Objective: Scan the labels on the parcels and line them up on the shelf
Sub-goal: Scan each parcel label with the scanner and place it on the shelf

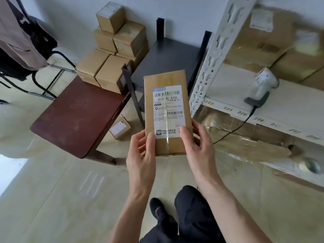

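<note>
I hold a long brown cardboard parcel (166, 79) upright in front of me, its white barcode label (167, 106) facing me. My left hand (142, 151) grips its lower left edge, thumb on the front. My right hand (198, 146) grips the lower right edge, thumb on the label's bottom corner. A white barcode scanner (263, 85) lies on the white metal shelf (298, 109) to the right, its cable hanging over the numbered front edge. Larger brown parcels (263, 41) stand at the back of that shelf.
Several small brown boxes (112, 55) are stacked on a dark red table (75, 116) at left. One small box (120, 128) lies on the floor under it. A black rack (166, 57) stands between table and shelf. A chair with clothing (22, 41) is far left.
</note>
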